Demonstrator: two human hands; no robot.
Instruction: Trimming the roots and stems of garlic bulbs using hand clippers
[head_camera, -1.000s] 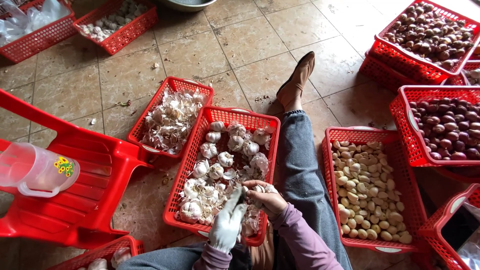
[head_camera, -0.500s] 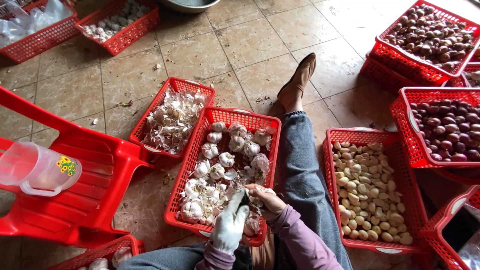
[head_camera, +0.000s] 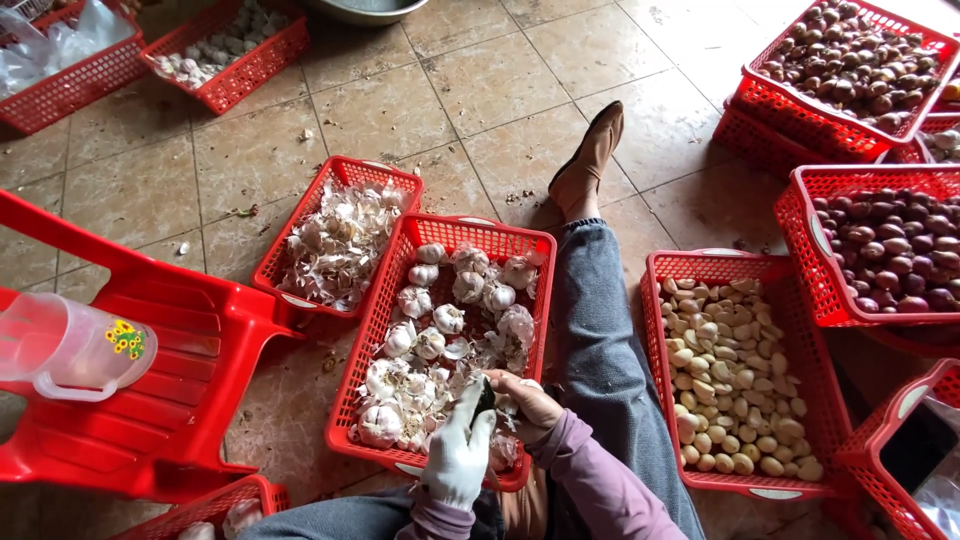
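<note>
1. Floor (head_camera: 470, 90): square beige-brown tiles, grimy, dark grout lines, bits of papery skin scattered about.
2. Red plastic chair (head_camera: 150, 390) at left on the tiles, a clear plastic jug (head_camera: 65, 350) with a yellow flower print resting on its seat.
3. Rim of a grey metal basin (head_camera: 370, 10) at the top edge.
4. Light: soft, even daylight, no hard shadows.
5. No walls or windows in view.

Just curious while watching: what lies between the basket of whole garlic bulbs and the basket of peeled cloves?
The person's outstretched leg in blue jeans lies between the bulb basket and the clove basket, seen from the head camera.
</note>
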